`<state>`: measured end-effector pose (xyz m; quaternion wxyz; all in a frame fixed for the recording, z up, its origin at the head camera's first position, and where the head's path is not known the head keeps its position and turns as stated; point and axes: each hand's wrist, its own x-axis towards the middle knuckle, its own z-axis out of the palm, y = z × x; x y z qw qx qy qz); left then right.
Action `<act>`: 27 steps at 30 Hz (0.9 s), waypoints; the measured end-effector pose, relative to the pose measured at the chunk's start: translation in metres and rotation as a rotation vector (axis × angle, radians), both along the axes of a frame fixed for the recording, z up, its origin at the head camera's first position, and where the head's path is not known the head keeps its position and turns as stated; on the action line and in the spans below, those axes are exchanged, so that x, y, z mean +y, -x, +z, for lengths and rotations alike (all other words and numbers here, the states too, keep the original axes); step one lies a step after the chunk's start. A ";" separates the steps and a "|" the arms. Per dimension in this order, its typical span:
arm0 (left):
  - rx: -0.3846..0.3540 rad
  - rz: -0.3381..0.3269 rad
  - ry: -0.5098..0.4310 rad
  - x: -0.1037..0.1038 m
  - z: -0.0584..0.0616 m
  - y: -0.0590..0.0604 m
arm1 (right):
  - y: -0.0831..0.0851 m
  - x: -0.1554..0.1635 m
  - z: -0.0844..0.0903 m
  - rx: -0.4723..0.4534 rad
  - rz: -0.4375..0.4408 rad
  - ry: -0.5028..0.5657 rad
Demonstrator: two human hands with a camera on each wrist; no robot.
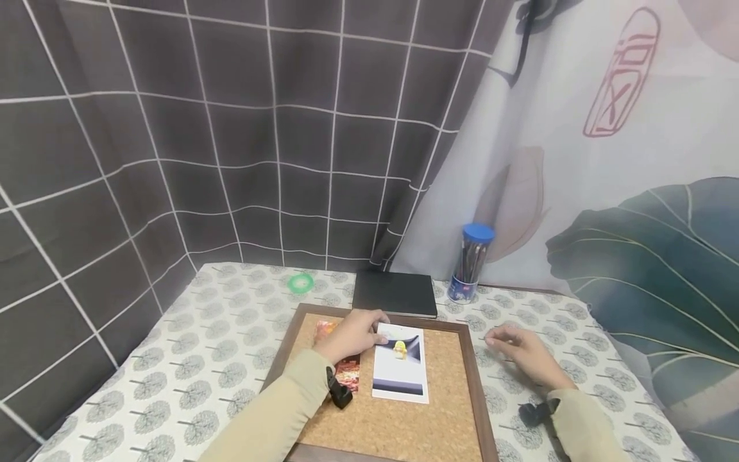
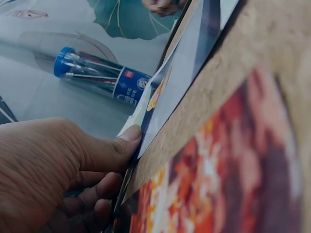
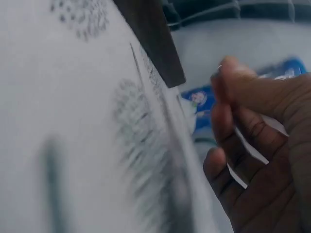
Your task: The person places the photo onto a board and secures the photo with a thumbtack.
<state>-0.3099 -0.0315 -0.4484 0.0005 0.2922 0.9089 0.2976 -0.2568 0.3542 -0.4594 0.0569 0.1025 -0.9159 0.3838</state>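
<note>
Tree-print tablecloth (image 1: 202, 359) over a small table, hemmed at 9 to 12 o'clock by a dark grid curtain (image 1: 173, 128) and at 1 to 3 o'clock by a pale leaf-print curtain (image 1: 635, 224). At the centre, a framed cork board (image 1: 404, 417) carrying two cards: a red-orange card (image 1: 348, 371) at 9 o'clock on the cork, partly under the left wrist, and a white card (image 1: 400, 369) just beside it, lying flat and nearly square to the frame. Left hand (image 1: 352, 333) at the white card's upper left corner, thumb (image 2: 127, 137) pressed on the edge and fingers curled under, pinching that corner. Right hand (image 1: 519, 350) off the board at 3 o'clock, resting on the cloth, fingers loosely curled, seemingly gripping nothing. By the look of it, roughly midway: both cards placed, the white one being settled, no pin or fastening seen on either. Bare cork from 3 to 6 o'clock, ample for more cards. Tight at 12 o'clock, with a black notebook (image 1: 395, 292) touching the frame's far edge, a blue-capped pencil tube (image 1: 472, 263) at 1 o'clock near it and a green tape ring (image 1: 300, 282) at 11 o'clock. Open cloth at 9 and 3 o'clock.
</note>
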 end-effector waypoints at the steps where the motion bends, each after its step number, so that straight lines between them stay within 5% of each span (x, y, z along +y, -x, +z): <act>1: 0.011 0.007 0.006 0.000 -0.001 0.000 | 0.002 -0.005 0.006 0.007 0.023 0.012; 11: 0.107 0.062 0.105 -0.002 -0.002 -0.004 | 0.033 -0.095 0.045 0.093 0.195 0.013; 17: 0.098 0.078 0.136 -0.004 0.000 -0.005 | 0.062 -0.150 0.019 -0.011 0.380 0.002; 27: 0.094 0.068 0.146 0.000 0.000 -0.005 | 0.070 -0.146 -0.007 0.067 0.343 -0.055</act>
